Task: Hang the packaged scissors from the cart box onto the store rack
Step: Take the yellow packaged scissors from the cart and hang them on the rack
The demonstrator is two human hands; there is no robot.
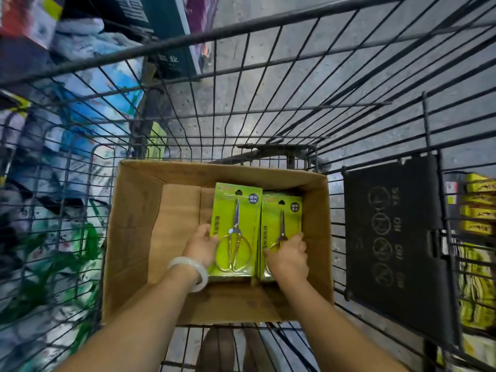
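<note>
Inside a wire shopping cart (pixel 268 84): one open cardboard box (pixel 134 224), flaps up, standing on the cart's floor. In the box's right half, two stacks of green-carded packaged scissors side by side; exact count of packs per stack impossible to tell, only edges showing. Top pack of the left stack (pixel 236 210): gold-handled scissors, blades pointing away, hang hole at the far end. Top pack of the right stack (pixel 281 213): same design, lower in the box, partly covered.

Left hand (pixel 201 244), with one pale bangle (pixel 192 272) on the wrist, gripping the left edge of the left stack, fingers curled onto the card, thumb out of sight. Right hand (pixel 288 257) lying over the lower part of the right stack, fingers bent round its right edge, holding it.

One dark folded child-seat panel (pixel 394 251) at the cart's right wall, printed with warning symbols. Beyond it, yellow packaged goods (pixel 477 210). Left of the cart, blurred colourful merchandise (pixel 53 157).
</note>
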